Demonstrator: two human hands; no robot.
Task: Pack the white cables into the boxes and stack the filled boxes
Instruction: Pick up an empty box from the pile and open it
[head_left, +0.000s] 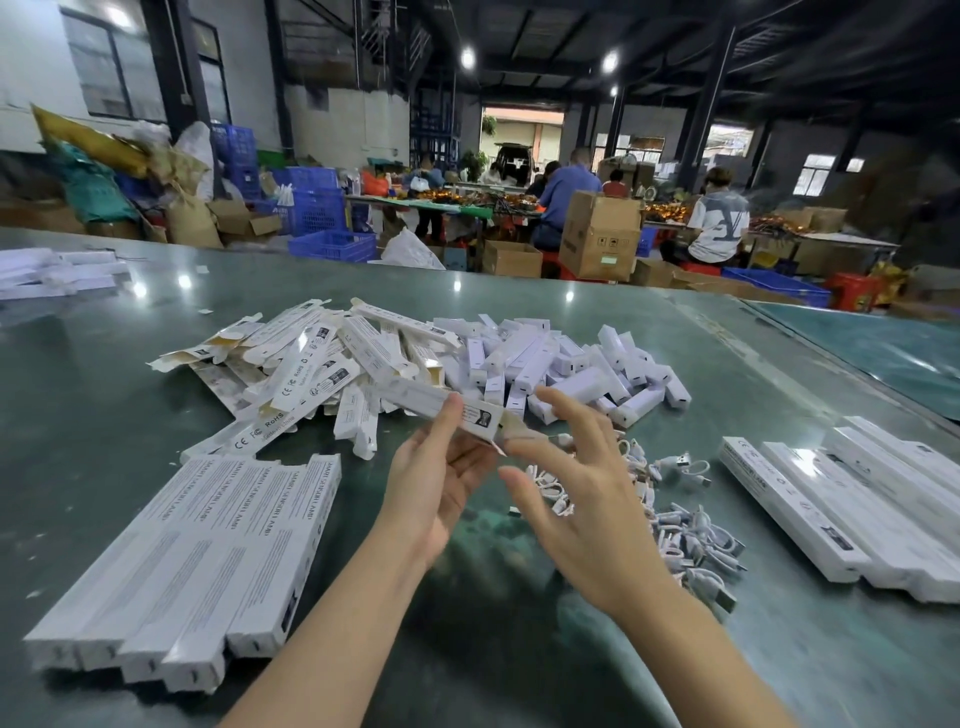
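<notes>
Two hands: over glossy grey-green tabletop (571, 670)
Heap: flat white card cartons (332, 358)
Row: long closed white boxes (197, 561)
Left hand (441, 467): gripping slim white box (441, 402)
Right hand (582, 499): fingers spread, released
Cables: coiled glossy white cables (685, 540), right of hands

Both your forearms reach in from the bottom edge, bare, angled toward the middle. Your left hand (436, 478) is turned palm up — thumb raised, fingers cupped under a long white box (441, 405) that it holds by one end. Your right hand (582, 499) hovers just beside it, back facing you, fingers spread and loosely bent — blurred, gripping nothing visible.
</notes>
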